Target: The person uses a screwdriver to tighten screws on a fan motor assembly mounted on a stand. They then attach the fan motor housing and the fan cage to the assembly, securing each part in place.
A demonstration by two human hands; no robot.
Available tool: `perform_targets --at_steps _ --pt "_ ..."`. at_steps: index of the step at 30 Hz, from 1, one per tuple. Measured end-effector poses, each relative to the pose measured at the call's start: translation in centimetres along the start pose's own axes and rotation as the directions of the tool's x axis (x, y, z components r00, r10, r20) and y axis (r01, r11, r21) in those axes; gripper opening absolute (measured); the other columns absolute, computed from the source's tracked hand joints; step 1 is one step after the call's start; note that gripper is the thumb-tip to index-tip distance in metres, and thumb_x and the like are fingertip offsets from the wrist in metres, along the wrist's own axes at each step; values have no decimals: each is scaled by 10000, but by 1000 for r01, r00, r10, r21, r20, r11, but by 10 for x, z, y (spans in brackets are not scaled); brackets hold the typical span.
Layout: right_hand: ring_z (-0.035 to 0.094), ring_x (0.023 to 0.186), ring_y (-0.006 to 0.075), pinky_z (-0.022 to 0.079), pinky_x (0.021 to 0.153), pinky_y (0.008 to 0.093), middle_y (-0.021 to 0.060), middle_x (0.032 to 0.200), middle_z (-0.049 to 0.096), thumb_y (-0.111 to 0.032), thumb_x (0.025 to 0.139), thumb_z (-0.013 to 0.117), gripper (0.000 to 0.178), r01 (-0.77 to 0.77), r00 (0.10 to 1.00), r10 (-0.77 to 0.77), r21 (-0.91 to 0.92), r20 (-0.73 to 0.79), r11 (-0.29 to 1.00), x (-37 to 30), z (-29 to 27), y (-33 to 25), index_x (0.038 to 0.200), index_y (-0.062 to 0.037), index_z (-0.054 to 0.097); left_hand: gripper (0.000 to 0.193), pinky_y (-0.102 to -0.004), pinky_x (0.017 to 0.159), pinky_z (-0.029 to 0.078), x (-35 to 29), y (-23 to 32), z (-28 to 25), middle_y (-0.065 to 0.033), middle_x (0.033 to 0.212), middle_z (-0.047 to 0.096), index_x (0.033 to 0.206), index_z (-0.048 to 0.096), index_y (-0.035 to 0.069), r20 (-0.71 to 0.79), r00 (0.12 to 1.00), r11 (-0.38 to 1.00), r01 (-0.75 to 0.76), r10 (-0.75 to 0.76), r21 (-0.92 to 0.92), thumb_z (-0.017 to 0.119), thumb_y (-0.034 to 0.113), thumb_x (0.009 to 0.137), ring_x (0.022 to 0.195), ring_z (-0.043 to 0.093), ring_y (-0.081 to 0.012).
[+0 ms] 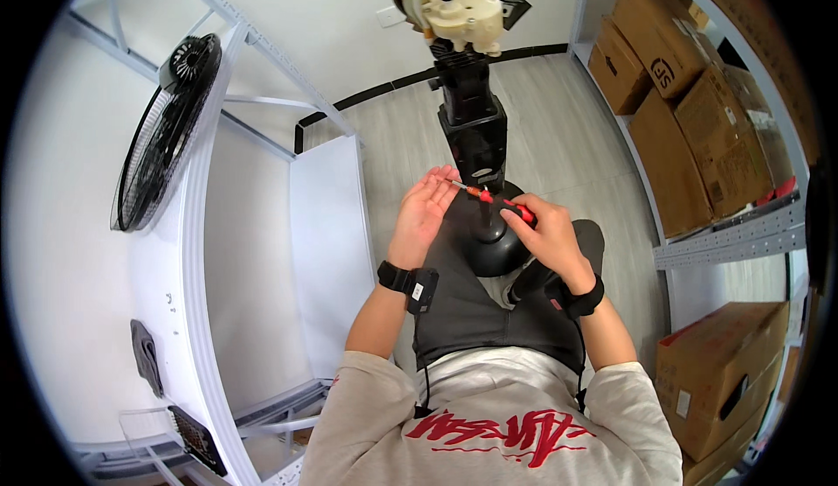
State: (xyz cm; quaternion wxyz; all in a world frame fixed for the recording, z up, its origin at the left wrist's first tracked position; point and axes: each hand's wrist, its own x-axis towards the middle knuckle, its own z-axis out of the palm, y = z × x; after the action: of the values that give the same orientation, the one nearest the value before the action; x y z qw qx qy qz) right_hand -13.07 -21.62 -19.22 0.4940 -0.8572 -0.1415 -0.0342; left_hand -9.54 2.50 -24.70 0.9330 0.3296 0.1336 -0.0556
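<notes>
My right hand (552,237) is closed round the handle of a red and black screwdriver (485,195), whose shaft points left. Beside its tip is my left hand (424,206), palm up with the fingers stretched out. Whether a small part lies at the fingertips is too small to tell. Just beyond both hands stands a black pedestal fan column (472,128) on a round black base (494,255). On top of the column, a cream-coloured fan motor housing (465,13) is exposed, without blades or a grille.
On the white shelf (194,311) at left lie a black fan grille (166,137), a dark folded cloth (146,357) and several tiny parts. Cardboard boxes (650,41) fill the rack at right; another carton (720,372) stands nearer. My legs flank the fan base.
</notes>
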Motion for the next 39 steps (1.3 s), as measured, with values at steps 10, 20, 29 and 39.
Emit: perform_targets --at_steps 10,20,29,39 --pt "601 572 285 462 555 362 122 649 599 -225 899 717 221 -35 999 35 31 0 999 -7 6 19 1000 -32 683 266 -428 1096 467 1 -4 9 -192 1303 600 1234 536 -46 54 997 989 49 -57 140 557 114 1023 1252 577 -308" --pt "611 556 139 447 534 298 70 631 635 -241 908 725 232 -195 981 196 147 10 970 -14 -4 10 993 -26 710 218 -427 1021 521 -2 -1 8 -189 1225 638 1201 538 -17 245 969 975 -84 32 206 531 127 1038 1161 631 -310" --pt "577 539 211 445 507 310 73 654 587 -129 843 762 202 199 962 -201 -32 -185 979 -23 -23 -32 999 -23 691 190 -416 957 550 -21 21 30 -207 1143 666 1171 539 -7 403 907 956 -218 125 194 537 123 1032 1082 664 -319" --pt "619 655 89 470 574 260 40 798 667 -12 843 731 220 181 979 -137 335 -152 924 -28 -46 -58 1048 -1 652 220 -455 1001 528 -45 36 74 -187 1185 664 1186 536 -4 389 906 957 -244 167 158 551 151 1030 1123 650 -322"
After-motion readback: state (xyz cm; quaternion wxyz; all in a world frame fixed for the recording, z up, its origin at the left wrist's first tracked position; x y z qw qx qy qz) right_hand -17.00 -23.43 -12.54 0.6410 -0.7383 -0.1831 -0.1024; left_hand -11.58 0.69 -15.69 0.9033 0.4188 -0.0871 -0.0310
